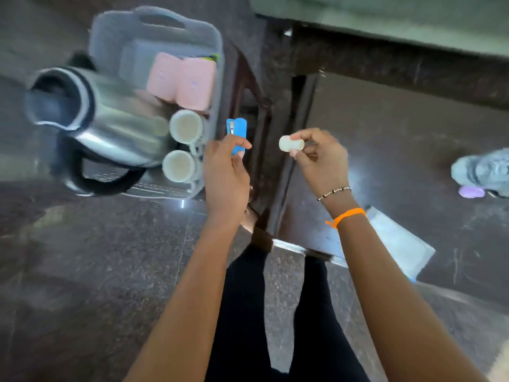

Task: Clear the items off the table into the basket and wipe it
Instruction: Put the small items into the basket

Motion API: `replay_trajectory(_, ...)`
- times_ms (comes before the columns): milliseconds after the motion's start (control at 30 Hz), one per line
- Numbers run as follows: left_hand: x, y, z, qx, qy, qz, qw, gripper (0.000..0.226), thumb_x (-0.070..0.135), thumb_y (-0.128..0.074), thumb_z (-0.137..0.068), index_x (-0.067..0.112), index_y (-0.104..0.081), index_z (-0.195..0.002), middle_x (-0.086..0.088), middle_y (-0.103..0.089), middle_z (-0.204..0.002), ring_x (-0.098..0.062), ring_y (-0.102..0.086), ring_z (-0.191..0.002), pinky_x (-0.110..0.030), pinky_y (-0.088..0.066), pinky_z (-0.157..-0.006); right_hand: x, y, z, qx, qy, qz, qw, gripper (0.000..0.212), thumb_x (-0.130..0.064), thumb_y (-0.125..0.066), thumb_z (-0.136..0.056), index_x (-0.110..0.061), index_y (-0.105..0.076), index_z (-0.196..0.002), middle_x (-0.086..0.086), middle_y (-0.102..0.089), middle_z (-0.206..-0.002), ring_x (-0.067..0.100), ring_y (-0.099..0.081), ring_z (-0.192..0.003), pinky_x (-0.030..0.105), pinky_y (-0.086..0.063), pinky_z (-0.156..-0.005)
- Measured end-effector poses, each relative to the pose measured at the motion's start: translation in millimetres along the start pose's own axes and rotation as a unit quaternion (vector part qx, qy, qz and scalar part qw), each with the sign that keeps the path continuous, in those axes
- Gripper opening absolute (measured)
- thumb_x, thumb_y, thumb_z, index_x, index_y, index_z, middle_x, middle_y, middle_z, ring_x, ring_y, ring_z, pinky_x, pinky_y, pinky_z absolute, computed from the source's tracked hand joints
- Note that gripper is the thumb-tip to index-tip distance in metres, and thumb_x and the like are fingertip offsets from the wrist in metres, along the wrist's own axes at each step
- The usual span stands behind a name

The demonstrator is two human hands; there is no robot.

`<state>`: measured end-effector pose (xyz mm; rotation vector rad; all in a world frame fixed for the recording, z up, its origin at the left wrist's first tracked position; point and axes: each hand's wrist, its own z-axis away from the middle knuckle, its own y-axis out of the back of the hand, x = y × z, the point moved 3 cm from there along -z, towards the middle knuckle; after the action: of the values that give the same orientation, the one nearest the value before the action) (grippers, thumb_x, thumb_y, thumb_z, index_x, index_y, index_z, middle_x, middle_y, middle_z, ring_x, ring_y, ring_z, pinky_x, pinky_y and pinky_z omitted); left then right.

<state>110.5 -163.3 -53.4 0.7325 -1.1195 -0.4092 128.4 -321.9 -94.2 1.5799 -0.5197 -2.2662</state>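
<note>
Both forearms reach out from the bottom of my view over black-clad legs [242, 312] and a speckled stone floor [82, 271]. Left hand [224, 172] has thumb and fingers curled round a blue stapler [236, 133], gripping its lower end; the top pokes up past the fingers, just beside the right wall of the basket [217, 78]. Right hand [319, 158] pinches a small white roll [291, 143], looks like tape, between thumb and fingertips, held over the near left edge of the dark bench [385, 139]. A beaded bracelet [333, 193] and an orange thread [347, 216] sit on that wrist.

Basket is grey plastic with a handle cut-out at the far end, and it stands on the floor left of the bench. Inside I see a steel kettle [104, 117] lying tilted with its black handle towards me, two white cups [186, 126] [178, 165] on their sides with mouths up towards the camera, touching the kettle, and a pink object [183, 81] further back; I cannot tell what it is.

On the bench: a clear plastic sheet or pouch [399, 244] near the front edge, right of my right arm, and a crumpled grey cloth [482, 170] with something small and purple [471, 192] just beside it at the far right. Picture is motion-blurred.
</note>
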Motion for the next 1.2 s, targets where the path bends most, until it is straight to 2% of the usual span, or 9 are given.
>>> replay_trajectory(167,-15,66,-58,0.054,0.016,0.006,0.998,0.037,-0.008,-0.042,-0.083,0.007,-0.061,-0.11,-0.022,-0.05,-0.109,-0.034,-0.053,-0.098,-0.024,-0.033,-0.087,-67,-61,-36,-0.011,0.066,-0.005,0.998,0.025,0.005,-0.061,-0.075,-0.009,-0.066,-0.094,0.002,-0.058,-0.092,-0.007,-0.055,-0.056,0.001,-0.041,-0.062)
replay_trajectory(233,-20,80,-83,0.047,0.016,-0.013,0.999,0.038,-0.005,-0.043,-0.085,0.008,-0.057,-0.118,-0.022,-0.047,-0.115,-0.037,-0.05,-0.104,-0.03,-0.032,-0.092,-90,-85,-50,-0.012,0.092,0.001,0.996,0.023,0.005,-0.06,-0.076,-0.008,-0.066,-0.094,0.011,-0.061,-0.095,0.004,-0.059,-0.062,0.006,-0.044,-0.064)
replay_trajectory(300,-22,84,-107,0.024,0.021,-0.04,0.999,0.041,0.0,-0.042,-0.087,0.01,-0.05,-0.126,-0.022,-0.043,-0.123,-0.039,-0.047,-0.111,-0.036,-0.033,-0.097,-108,-105,-64,-0.009,0.113,0.017,0.993,0.024,0.006,-0.058,-0.075,-0.006,-0.067,-0.095,0.017,-0.063,-0.102,0.02,-0.061,-0.067,0.021,-0.051,-0.07)
replay_trajectory(433,-17,77,-153,-0.033,0.069,-0.102,0.992,0.042,0.006,-0.042,-0.088,0.014,-0.041,-0.13,-0.019,-0.034,-0.136,-0.036,-0.039,-0.122,-0.043,-0.037,-0.096,-129,-128,-92,0.018,0.119,0.064,0.991,0.031,0.008,-0.052,-0.075,-0.005,-0.068,-0.098,0.017,-0.064,-0.109,0.019,-0.061,-0.079,0.033,-0.048,-0.085)
replay_trajectory(633,-26,71,-217,-0.068,0.138,-0.177,0.972,0.04,0.015,-0.034,-0.097,0.008,-0.044,-0.135,-0.017,-0.032,-0.143,-0.031,-0.037,-0.128,-0.036,-0.031,-0.108,-146,-137,-122,0.022,0.117,0.136,0.983,0.04,0.008,-0.043,-0.078,-0.005,-0.068,-0.107,0.019,-0.061,-0.117,0.028,-0.058,-0.107,0.017,-0.037,-0.09)
replay_trajectory(900,-41,82,-243,-0.174,0.149,-0.335,0.914,0.045,0.014,-0.048,-0.093,0.004,-0.041,-0.136,-0.019,-0.04,-0.144,-0.032,-0.039,-0.131,-0.038,-0.034,-0.106,-147,-165,-166,-0.068,0.1,0.278,0.953,0.045,0.005,-0.037,-0.085,-0.011,-0.062,-0.119,0.018,-0.052,-0.131,0.033,-0.047,-0.123,0.032,-0.036,-0.101)
replay_trajectory(1000,-42,78,-243,-0.182,0.151,-0.33,0.914,0.042,0.014,-0.048,-0.092,0.004,-0.045,-0.133,-0.018,-0.044,-0.141,-0.032,-0.042,-0.128,-0.038,-0.038,-0.101,-148,-175,-172,-0.114,0.118,0.279,0.946,0.043,0.009,-0.039,-0.083,0.0,-0.059,-0.12,0.019,-0.054,-0.133,0.033,-0.048,-0.125,0.027,-0.032,-0.103)
replay_trajectory(1067,-43,76,-244,-0.181,0.148,-0.317,0.919,0.039,0.014,-0.046,-0.093,0.004,-0.046,-0.132,-0.017,-0.045,-0.139,-0.032,-0.043,-0.127,-0.038,-0.039,-0.1,-148,-179,-177,-0.136,0.114,0.287,0.941,0.047,0.008,-0.038,-0.084,-0.005,-0.056,-0.125,0.011,-0.052,-0.138,0.025,-0.047,-0.128,0.02,-0.027,-0.104)
replay_trajectory(1200,-42,72,-245,-0.139,0.13,-0.249,0.95,0.036,0.016,-0.041,-0.095,0.011,-0.05,-0.13,-0.013,-0.049,-0.138,-0.03,-0.043,-0.128,-0.036,-0.036,-0.1,-148,-174,-178,-0.106,0.094,0.275,0.951,0.048,0.01,-0.037,-0.084,-0.007,-0.06,-0.121,0.009,-0.056,-0.135,0.024,-0.05,-0.125,0.022,-0.031,-0.107)
